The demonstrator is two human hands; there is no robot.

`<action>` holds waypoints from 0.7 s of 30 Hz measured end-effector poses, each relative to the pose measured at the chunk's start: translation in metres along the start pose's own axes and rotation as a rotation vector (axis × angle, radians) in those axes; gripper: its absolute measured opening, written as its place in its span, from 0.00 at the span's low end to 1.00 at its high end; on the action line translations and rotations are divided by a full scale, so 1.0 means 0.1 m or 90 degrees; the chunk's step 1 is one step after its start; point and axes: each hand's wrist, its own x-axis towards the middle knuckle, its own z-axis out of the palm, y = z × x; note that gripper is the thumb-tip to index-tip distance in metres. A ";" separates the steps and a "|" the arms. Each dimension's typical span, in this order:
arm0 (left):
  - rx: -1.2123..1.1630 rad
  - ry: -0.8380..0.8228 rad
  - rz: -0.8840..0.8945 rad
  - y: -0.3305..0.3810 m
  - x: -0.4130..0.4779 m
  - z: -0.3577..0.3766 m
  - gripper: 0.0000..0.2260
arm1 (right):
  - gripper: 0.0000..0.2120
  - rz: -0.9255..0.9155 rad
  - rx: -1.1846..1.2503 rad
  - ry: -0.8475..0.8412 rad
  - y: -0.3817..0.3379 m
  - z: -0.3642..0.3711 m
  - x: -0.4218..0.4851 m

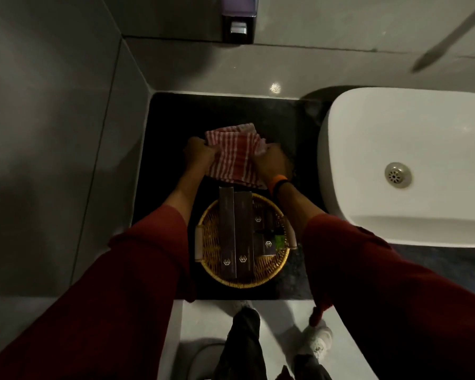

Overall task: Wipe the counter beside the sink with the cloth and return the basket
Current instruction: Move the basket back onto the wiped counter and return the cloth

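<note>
Holding the cloth (232, 153) over the dark worktop (170, 119), left hand (196, 153) and right hand (269, 163) each pinching an edge, likely to fold it for wiping. Keeping the basket (211, 270) near the front edge, clearing room behind.

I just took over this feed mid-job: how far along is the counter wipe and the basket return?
Done: cannot tell how much is wiped; the dark counter shows no clear marks. In hand: left hand and right hand both grip the red striped cloth over the counter's far part. Left: the wicker basket with dark boxes sits near the front edge, so wiping there and returning it remain.
</note>
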 end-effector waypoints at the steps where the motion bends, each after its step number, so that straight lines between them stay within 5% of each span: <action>1: -0.026 -0.024 -0.019 0.04 0.03 0.01 0.17 | 0.24 0.008 0.019 -0.031 -0.03 -0.02 0.00; 9: -0.181 -0.209 0.111 0.66 -0.55 -0.13 0.10 | 0.12 0.039 0.386 -0.087 -0.18 -0.82 -0.29; 12: -0.264 -0.279 0.109 1.04 -0.96 -0.03 0.09 | 0.19 0.067 0.525 -0.118 -0.05 -1.43 -0.45; 17: -0.358 -0.460 0.069 1.46 -1.64 0.86 0.15 | 0.20 0.032 0.793 -0.212 0.70 -2.54 -0.64; 21: -0.397 -0.578 0.037 1.72 -2.12 1.95 0.18 | 0.23 0.022 0.902 -0.178 1.51 -3.37 -0.53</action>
